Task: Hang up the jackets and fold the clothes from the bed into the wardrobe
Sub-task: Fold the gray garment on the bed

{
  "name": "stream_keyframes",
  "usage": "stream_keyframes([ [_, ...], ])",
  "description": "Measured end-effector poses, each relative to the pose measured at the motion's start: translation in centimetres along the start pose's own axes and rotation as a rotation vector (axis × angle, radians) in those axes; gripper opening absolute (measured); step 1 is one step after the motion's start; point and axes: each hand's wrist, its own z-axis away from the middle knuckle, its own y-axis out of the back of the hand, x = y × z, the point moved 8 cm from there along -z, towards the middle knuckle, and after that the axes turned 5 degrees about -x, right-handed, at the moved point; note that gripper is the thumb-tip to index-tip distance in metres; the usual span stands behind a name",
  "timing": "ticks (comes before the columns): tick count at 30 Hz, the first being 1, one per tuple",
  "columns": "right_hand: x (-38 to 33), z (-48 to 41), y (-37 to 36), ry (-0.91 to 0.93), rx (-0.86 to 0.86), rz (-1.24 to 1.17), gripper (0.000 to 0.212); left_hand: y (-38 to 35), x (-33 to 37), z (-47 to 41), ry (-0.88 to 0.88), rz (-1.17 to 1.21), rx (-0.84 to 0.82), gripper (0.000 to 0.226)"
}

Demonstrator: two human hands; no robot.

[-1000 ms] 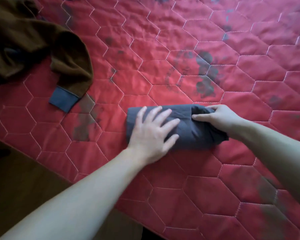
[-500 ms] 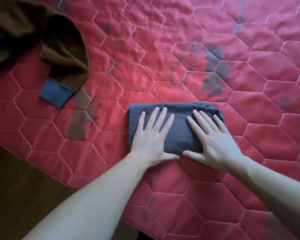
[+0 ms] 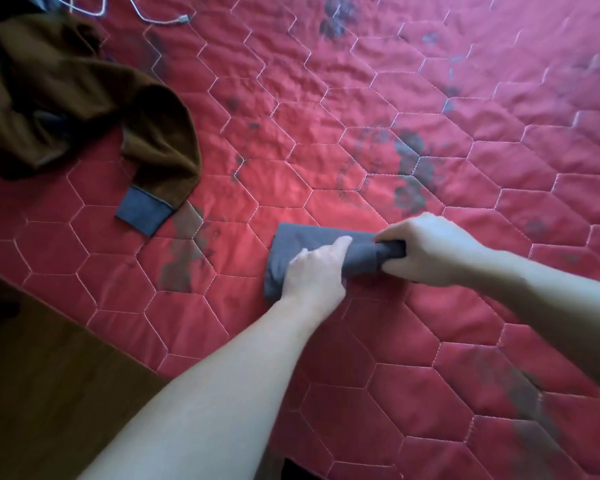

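— What is seen from the head camera?
— A folded grey garment (image 3: 312,249), soft and matte, is laid on the red hexagon-quilted bedspread (image 3: 361,109). Its right end is gripped by the right hand (image 3: 426,249); the left hand (image 3: 314,271) is curled on it.
— Anything unclear?
— A brown jacket (image 3: 84,98) is cut off at the left edge.

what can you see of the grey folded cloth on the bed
The grey folded cloth is a plain, matte slate-grey garment, looking like soft woven fabric, folded into a compact bundle. It lies on the red quilted bedcover near the bed's edge. The left hand covers its near side, fingers curled over the fabric. The right hand grips its right end, bunching it into a tight roll. No label or print shows.
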Motion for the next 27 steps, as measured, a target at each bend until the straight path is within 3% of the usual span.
stream_keyframes([
  [3,-1.8,1.0,6.7,-0.025,0.021,0.038,0.015,5.3,-0.4,1.3,0.058,0.275,-0.062,0.012],
  [5,-3.5,2.7,11.7,-0.035,0.129,-0.079,0.025,8.9,-0.2,2.7,0.052,0.498,-0.101,0.012],
  [8,-6.6,6.5,18.9,-0.030,0.432,-0.283,0.067,15.6,0.5,6.3,0.009,0.777,-0.113,0.027],
  [11,-10.2,11.3,23.7,-0.076,0.685,-0.438,0.094,22.7,0.4,11.2,0.029,1.036,-0.024,0.038],
  [13,-12.4,13.4,24.1,-0.143,0.637,-0.756,0.110,27.5,0.3,14.9,0.025,1.174,0.070,0.037],
  [15,-15.9,14.4,22.8,-0.168,0.366,-1.167,0.122,31.8,0.3,19.3,0.016,1.281,0.160,0.035],
  [17,-22.4,16.2,22.4,-0.056,-0.031,-1.517,0.103,35.7,0.1,24.5,-0.001,1.333,0.235,0.036],
  [19,-28.8,19.1,24.1,0.108,-0.220,-1.580,0.063,38.8,-0.8,29.8,0.000,1.363,0.311,0.035],
  [23,-38.2,22.3,28.9,0.315,-0.126,-1.396,0.033,43.1,-4.4,39.5,0.113,1.388,0.540,0.038],
  [27,-47.7,24.2,31.0,0.417,-0.099,-1.241,0.035,45.7,-8.4,48.4,0.211,1.453,0.785,0.035],
])
